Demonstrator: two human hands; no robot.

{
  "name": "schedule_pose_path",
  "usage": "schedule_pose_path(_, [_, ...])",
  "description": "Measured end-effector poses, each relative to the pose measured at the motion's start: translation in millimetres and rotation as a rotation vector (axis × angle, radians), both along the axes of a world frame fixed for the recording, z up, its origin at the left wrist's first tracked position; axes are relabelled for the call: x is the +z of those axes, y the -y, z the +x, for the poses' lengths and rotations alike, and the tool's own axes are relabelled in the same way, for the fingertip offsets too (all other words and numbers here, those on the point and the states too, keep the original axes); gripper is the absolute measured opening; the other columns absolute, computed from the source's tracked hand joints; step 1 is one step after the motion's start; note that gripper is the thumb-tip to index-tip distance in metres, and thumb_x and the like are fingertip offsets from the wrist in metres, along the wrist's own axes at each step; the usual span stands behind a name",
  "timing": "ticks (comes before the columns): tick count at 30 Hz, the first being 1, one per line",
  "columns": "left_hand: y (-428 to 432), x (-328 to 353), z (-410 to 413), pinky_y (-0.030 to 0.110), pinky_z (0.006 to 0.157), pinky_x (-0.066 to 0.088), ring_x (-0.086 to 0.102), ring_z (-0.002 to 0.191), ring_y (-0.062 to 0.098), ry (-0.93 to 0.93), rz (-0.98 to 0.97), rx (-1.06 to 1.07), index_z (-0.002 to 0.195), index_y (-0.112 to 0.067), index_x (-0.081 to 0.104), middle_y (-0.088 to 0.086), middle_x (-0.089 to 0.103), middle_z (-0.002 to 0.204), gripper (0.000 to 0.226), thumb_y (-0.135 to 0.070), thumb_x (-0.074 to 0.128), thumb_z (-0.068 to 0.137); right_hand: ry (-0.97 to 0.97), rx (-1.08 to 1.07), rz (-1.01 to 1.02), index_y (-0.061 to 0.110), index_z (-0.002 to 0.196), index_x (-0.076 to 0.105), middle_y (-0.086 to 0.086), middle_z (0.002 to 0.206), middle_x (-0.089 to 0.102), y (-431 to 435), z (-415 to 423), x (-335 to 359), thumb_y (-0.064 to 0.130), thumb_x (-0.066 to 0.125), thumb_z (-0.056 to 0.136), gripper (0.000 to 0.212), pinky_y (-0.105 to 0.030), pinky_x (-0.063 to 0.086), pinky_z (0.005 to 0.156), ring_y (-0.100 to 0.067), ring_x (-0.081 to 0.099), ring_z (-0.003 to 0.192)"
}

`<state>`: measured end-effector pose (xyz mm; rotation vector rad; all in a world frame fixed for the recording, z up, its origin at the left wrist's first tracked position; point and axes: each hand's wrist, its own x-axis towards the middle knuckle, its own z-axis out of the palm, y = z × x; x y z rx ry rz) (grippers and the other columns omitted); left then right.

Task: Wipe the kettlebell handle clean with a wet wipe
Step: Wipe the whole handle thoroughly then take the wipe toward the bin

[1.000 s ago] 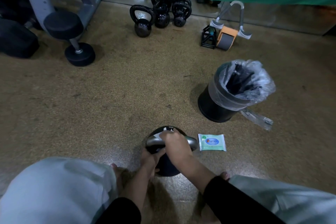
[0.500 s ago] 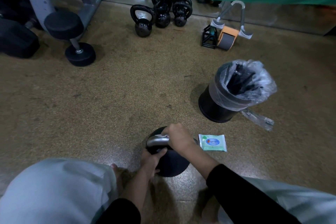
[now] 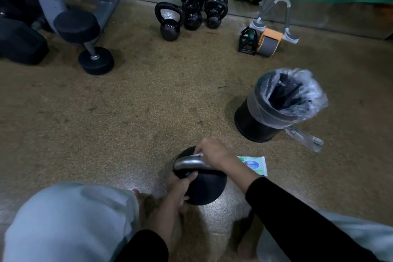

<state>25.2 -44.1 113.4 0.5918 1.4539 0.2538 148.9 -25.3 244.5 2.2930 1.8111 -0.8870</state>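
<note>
Right hand point(image 3: 209, 152) wipes kettlebell handle point(image 3: 188, 162).

black round kettlebell point(image 3: 204, 187) with a silver handle point(image 3: 188, 162) sits low centre of the frame on the floor; a white wet wipe point(image 3: 197, 155), seemingly bunched, lies pressed on the handle's top.

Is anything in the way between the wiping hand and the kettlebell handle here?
Nothing visible. The right hand is already on the silver handle, pressing a white wipe against its top. The left hand grips the kettlebell lower on its left side, clear of the wiped stretch.
</note>
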Motion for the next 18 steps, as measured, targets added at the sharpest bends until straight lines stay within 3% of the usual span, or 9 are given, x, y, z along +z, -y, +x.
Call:
schedule_pose_path(4, [0, 1, -1, 0.047, 0.074, 0.049, 0.051, 0.111, 0.031, -0.016, -0.015, 0.014, 0.127, -0.017, 0.049, 0.007, 0.057, 0.126, 0.062, -0.024, 0.082, 0.075, -0.022, -0.031, -0.043, 0.016, 0.105, 0.073, -0.011, 0.113, 0.067, -11, -14, -1, 0.014, 0.055, 0.091, 0.022, -0.030, 0.048, 0.091, -0.027, 0.060, 0.107])
schedule_pose_path(9, [0, 2, 0, 0.045, 0.073, 0.047, 0.050, 0.103, 0.027, 0.002, -0.013, 0.011, 0.127, -0.017, 0.050, 0.006, 0.058, 0.123, 0.060, -0.024, 0.082, 0.076, -0.026, 0.051, 0.014, 0.020, 0.101, 0.075, -0.009, 0.107, 0.070, -9, -17, 2, 0.016, 0.057, 0.089, 0.021, -0.031, 0.050, 0.087, -0.028, 0.062, 0.102])
schedule_pose_path(12, [0, 3, -1, 0.046, 0.075, 0.047, 0.049, 0.104, 0.027, 0.016, -0.015, 0.026, 0.126, -0.019, 0.049, 0.004, 0.057, 0.120, 0.059, -0.023, 0.081, 0.077, 0.020, 0.005, 0.015, 0.017, 0.101, 0.075, -0.012, 0.106, 0.069, -6, -11, 2, 0.011, 0.056, 0.087, 0.024, -0.029, 0.049, 0.082, -0.029, 0.063, 0.100])
schedule_pose_path(16, [0, 3, 0, 0.047, 0.078, 0.047, 0.048, 0.103, 0.026, 0.019, -0.023, 0.026, 0.127, -0.018, 0.049, 0.005, 0.057, 0.119, 0.058, -0.021, 0.080, 0.078, 0.061, -0.003, 0.053, 0.009, 0.109, 0.069, -0.014, 0.112, 0.064, -3, -20, 3, 0.007, 0.053, 0.089, 0.026, -0.032, 0.048, 0.089, -0.029, 0.059, 0.107])
schedule_pose_path(18, [0, 5, 1, 0.045, 0.077, 0.046, 0.048, 0.101, 0.025, 0.015, -0.026, 0.018, 0.128, -0.016, 0.049, 0.005, 0.056, 0.114, 0.058, -0.020, 0.080, 0.079, 0.071, 0.005, 0.072, 0.010, 0.108, 0.069, -0.014, 0.107, 0.066, 4, -24, 0, 0.003, 0.056, 0.086, 0.027, -0.031, 0.049, 0.084, -0.030, 0.062, 0.103])
